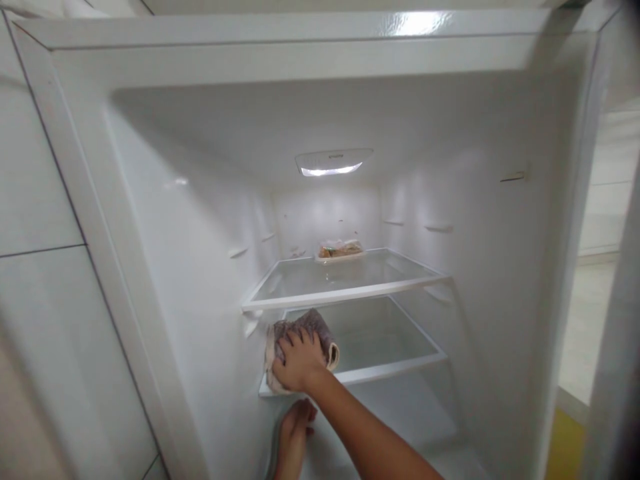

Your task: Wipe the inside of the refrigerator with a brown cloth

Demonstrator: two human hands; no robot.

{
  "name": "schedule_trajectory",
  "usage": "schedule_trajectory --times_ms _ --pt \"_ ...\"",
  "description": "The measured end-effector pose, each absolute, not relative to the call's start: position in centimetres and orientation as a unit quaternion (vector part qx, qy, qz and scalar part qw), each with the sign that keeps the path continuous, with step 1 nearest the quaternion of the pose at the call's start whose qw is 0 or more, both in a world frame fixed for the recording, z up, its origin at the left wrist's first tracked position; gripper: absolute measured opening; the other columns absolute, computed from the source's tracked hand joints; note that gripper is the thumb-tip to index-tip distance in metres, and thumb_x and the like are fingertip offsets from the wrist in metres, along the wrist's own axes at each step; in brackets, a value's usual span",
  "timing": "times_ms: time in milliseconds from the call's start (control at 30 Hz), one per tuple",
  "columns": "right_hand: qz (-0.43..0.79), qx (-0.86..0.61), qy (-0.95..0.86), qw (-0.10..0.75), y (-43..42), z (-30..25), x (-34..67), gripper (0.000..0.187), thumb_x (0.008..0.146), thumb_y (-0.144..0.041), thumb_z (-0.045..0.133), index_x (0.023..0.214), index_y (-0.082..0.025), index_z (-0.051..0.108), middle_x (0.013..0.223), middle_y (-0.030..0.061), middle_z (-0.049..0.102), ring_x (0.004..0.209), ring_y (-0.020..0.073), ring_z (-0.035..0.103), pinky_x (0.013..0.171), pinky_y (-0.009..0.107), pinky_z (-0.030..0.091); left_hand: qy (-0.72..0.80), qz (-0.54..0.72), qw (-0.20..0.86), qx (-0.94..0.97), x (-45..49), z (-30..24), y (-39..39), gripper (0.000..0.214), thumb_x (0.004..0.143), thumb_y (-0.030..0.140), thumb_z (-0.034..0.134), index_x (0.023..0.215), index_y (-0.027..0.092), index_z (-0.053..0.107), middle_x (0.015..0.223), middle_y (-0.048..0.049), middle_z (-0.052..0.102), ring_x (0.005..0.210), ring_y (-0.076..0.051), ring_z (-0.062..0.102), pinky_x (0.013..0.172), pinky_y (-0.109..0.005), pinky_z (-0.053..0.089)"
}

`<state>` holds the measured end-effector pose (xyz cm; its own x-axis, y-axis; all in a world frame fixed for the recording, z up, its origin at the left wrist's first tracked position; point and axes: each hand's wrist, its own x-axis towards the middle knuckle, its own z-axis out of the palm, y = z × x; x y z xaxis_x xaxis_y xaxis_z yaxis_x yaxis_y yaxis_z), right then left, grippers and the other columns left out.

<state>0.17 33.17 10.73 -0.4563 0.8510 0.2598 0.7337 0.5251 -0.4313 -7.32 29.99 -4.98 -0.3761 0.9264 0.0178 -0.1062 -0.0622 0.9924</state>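
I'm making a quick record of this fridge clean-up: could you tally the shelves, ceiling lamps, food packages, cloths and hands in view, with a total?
Shelves: 2 (upper shelf, lower shelf)
Ceiling lamp: 1
Food package: 1
Cloth: 1
Hands: 2 (right hand, left hand)
Total: 7

The greyish-brown cloth (324,331) is folded, with pale edges; it lies at left front of the lower glass shelf (387,340).
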Motion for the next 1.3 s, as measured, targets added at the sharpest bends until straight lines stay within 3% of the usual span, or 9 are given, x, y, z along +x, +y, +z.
schedule_trajectory --times_ms 233,400,567,767,900,1000,1067,1200,1300 --pt "0.106 -0.472 -0.837 0.256 32.3 10.2 5.7 0.06 0.091 -0.051 0.042 0.141 -0.022 0.054 0.154 0.0122 0.049 0.145 0.0377 0.036 0.119 0.063 0.02 0.541 0.607 0.411 0.411 -6.1 -4.4 30.5 0.06 0.047 0.072 0.076 0.069 0.017 0.073 0.068 -0.0106 0.073 0.069 -0.027 0.068 0.058 -0.034 0.051" --pt "0.071 -0.567 -0.779 0.256 32.5 9.3 12.6 0.056 0.09 -0.045 0.044 0.14 -0.023 0.056 0.153 0.0091 0.051 0.144 0.0364 0.038 0.119 0.059 0.023 0.531 0.564 0.41 0.482 -6.6 -3.5 28.5 0.05 0.067 0.07 0.066 0.07 0.021 0.069 0.073 -0.0056 0.072 0.075 -0.022 0.066 0.065 -0.03 0.05" --pt "-0.005 -0.671 -0.7 0.246 32.7 8.1 19.6 0.055 0.093 -0.042 0.041 0.139 -0.019 0.058 0.15 0.0119 0.053 0.142 0.0339 0.041 0.119 0.057 0.025 0.532 0.587 0.402 0.459 -6.5 -2.4 27.4 0.048 0.07 0.069 0.063 0.07 0.021 0.066 0.071 -0.0041 0.071 0.072 -0.02 0.064 0.065 -0.028 0.047" --pt "-0.009 -0.643 -0.73 0.231 31.4 6.5 22.0 0.069 0.09 -0.057 0.049 0.15 -0.023 0.045 0.164 0.0117 0.032 0.153 0.0325 0.025 0.121 0.055 0.021 0.524 0.553 0.424 0.49 -6.5 -2.0 26.1 0.051 0.067 0.072 0.063 0.067 0.021 0.064 0.07 -0.005 0.069 0.072 -0.021 0.062 0.064 -0.03 0.046" --pt "-0.026 -0.595 -0.782 0.184 29.8 5.7 21.9 0.091 0.072 -0.039 0.072 0.155 -0.027 0.036 0.165 0.0111 0.03 0.153 0.0342 0.024 0.122 0.058 0.015 0.532 0.536 0.42 0.503 -6.7 -2.4 24.7 0.046 0.069 0.068 0.062 0.067 0.022 0.063 0.069 -0.0038 0.068 0.071 -0.021 0.061 0.065 -0.03 0.045" --pt "-0.045 -0.612 -0.773 0.16 28.9 6.1 21.1 0.084 0.073 -0.012 0.06 0.152 -0.028 0.041 0.162 0.0111 0.037 0.148 0.0342 0.033 0.117 0.058 0.026 0.537 0.518 0.425 0.513 -6.4 -2.1 23.5 0.041 0.071 0.063 0.062 0.069 0.022 0.064 0.07 -0.0033 0.068 0.072 -0.02 0.061 0.066 -0.03 0.044" --pt "-0.041 -0.617 -0.771 0.151 28.4 7.1 20.5 0.078 0.075 -0.004 0.049 0.149 -0.029 0.046 0.158 0.0111 0.043 0.145 0.0335 0.04 0.111 0.059 0.033 0.531 0.505 0.433 0.526 -6.2 -1.6 22.8 0.04 0.072 0.062 0.063 0.07 0.022 0.064 0.072 -0.0031 0.068 0.073 -0.02 0.061 0.066 -0.03 0.044" --pt "0.058 -0.611 -0.754 0.236 27.7 9.2 19.1 0.061 0.076 -0.005 0.048 0.13 -0.029 0.064 0.142 0.0129 0.061 0.133 0.0369 0.052 0.107 0.062 0.035 0.513 0.492 0.44 0.549 -6.1 -0.8 21.7 0.04 0.073 0.062 0.063 0.07 0.022 0.063 0.07 -0.0025 0.067 0.071 -0.019 0.059 0.065 -0.029 0.042" --pt "0.125 -0.607 -0.719 0.314 27.8 10.0 17.6 0.046 0.082 -0.012 0.046 0.118 -0.025 0.071 0.119 0.0154 0.073 0.115 0.0353 0.065 0.102 0.055 0.042 0.512 0.472 0.454 0.556 -6.3 -0.7 21.3 0.037 0.073 0.059 0.064 0.071 0.022 0.063 0.073 -0.0026 0.068 0.072 -0.019 0.06 0.066 -0.029 0.042"
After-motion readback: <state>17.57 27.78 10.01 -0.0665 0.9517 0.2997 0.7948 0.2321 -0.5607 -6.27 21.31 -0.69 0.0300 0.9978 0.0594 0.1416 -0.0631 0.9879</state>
